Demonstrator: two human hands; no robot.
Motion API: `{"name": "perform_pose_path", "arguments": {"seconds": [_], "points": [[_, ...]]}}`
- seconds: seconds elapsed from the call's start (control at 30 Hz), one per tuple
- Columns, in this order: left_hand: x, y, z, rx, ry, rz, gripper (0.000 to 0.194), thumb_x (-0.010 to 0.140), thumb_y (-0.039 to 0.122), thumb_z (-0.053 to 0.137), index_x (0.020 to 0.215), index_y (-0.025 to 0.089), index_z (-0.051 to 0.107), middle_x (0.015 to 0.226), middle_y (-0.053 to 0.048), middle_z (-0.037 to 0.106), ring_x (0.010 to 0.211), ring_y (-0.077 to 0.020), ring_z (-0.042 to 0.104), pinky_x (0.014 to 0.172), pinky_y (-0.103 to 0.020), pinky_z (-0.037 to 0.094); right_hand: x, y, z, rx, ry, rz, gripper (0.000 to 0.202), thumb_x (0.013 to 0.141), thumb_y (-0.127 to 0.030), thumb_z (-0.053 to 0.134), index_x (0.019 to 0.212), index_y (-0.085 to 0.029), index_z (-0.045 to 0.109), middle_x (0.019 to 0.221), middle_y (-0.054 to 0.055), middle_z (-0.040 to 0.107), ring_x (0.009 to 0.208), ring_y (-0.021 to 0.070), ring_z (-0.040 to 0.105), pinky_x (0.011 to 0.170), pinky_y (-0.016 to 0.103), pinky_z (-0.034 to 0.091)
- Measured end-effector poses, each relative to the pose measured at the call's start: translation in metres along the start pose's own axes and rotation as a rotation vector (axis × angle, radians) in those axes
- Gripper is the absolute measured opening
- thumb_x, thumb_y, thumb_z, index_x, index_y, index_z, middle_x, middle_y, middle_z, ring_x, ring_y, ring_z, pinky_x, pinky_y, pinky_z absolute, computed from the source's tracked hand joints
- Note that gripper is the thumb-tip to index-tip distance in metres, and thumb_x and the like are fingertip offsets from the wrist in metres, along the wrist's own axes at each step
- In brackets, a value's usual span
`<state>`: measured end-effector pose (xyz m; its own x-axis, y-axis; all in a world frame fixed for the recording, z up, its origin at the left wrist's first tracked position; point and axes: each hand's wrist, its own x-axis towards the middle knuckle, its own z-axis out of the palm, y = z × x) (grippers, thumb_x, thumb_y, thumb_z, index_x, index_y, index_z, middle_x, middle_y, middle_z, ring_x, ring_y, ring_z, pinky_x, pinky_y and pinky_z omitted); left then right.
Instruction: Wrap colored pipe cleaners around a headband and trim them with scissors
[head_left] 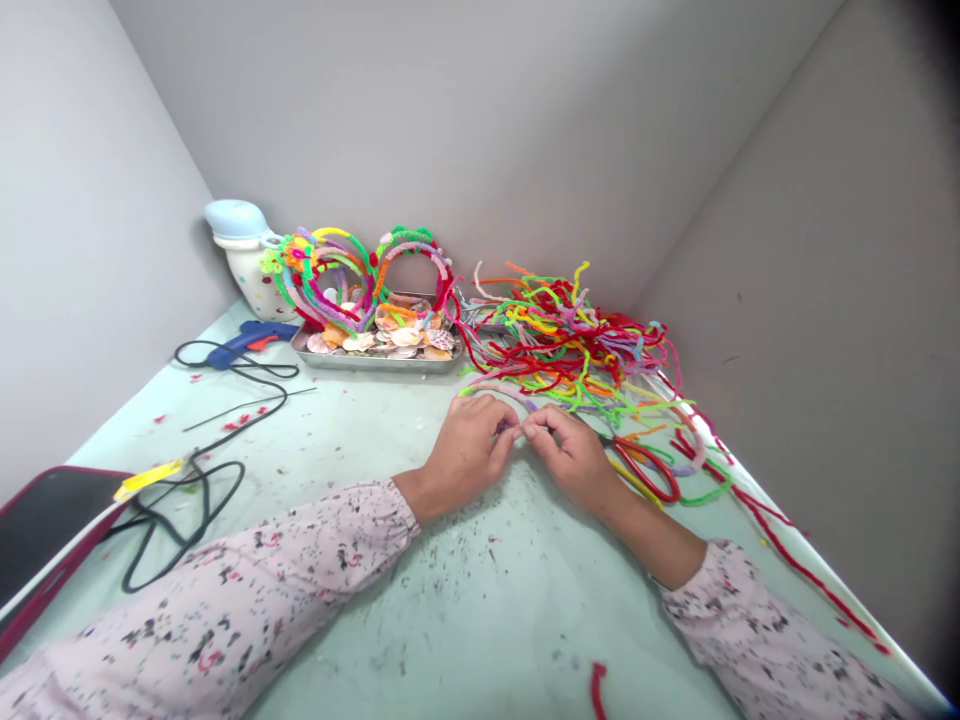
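Observation:
Near the middle of the table, my left hand (474, 447) and my right hand (571, 452) meet, fingertips pinched together. Between and behind them runs a curved fuzzy pipe cleaner (495, 387), pale pink with green and purple parts. Both hands appear closed on its purple portion, though the fingers hide most of the grip. Red-handled scissors (674, 487) lie just right of my right hand, their blades partly hidden. Beyond the hands spreads a tangled heap of multicoloured pipe cleaners (559, 335).
A metal tray (375, 364) holds seashells (405, 340) and pipe-cleaner-wrapped hoops (330, 235). To its left are a blue glue gun (244, 343), a black cord (238, 470) and a white container (251, 280) with a blue lid. A red-edged dark device (52, 540) sits at lower left.

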<state>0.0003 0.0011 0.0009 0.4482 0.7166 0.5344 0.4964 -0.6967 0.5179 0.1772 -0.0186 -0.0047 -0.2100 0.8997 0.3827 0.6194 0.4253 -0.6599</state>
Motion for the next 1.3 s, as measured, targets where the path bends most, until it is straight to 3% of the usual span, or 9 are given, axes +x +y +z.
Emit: {"name": "perform_pose_path", "arguments": {"seconds": [1.3], "points": [[-0.0002,-0.0002,0.0002,0.01,-0.019,-0.005,0.006,0.088,0.02,0.053,0.084,0.018,0.057,0.082,-0.002,0.063,0.083,-0.0191,0.057,0.08,-0.036,0.04,0.0004,0.0014,0.0006,-0.006,-0.019,-0.01,0.016,0.092,-0.029,0.048,0.082,-0.021,0.057,0.077,0.001,0.058,0.075,0.0169,0.053,0.071,0.029,0.04]]}}
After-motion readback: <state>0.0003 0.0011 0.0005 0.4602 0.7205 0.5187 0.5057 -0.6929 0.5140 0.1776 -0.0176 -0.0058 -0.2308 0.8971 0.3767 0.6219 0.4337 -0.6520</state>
